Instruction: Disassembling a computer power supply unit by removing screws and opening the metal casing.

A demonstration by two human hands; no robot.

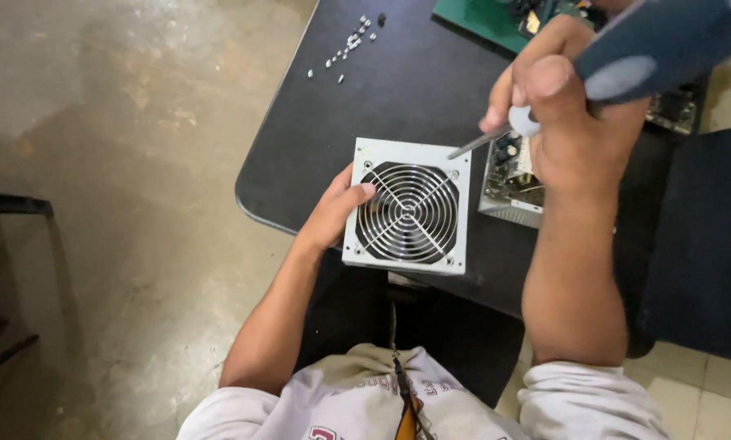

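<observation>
Screwdriver [626, 57] in our right hand [573, 122]: we gripped its blue handle in a closed fist, high and close to the camera, thumb laid over the top. Its thin metal shaft [478, 145] ran down and left from the fist, and the tip met the far right corner of the cover [406, 205], by the screw hole there.

The cover was a pale grey metal square with a round wire fan grille [409, 213] in its middle. It stood at the near edge of the black table [398, 81], tilted a little, its near side hanging just past the table's edge above our lap. Our left hand [337, 210] held it from the left, fingers curled round the left edge with the thumb pressed on the face beside the grille.

Just right of the cover, touching or nearly so, sat the open metal case [508, 183] with small electronic parts showing inside; our right wrist hid part of it. Farther off on the table, a loose scatter of small screws [345, 47] lay toward the far left, well apart from the cover. A green circuit board [488, 18] lay at the far edge, partly behind our right hand.

Bare concrete floor [121, 163] spread to the left of the table.
</observation>
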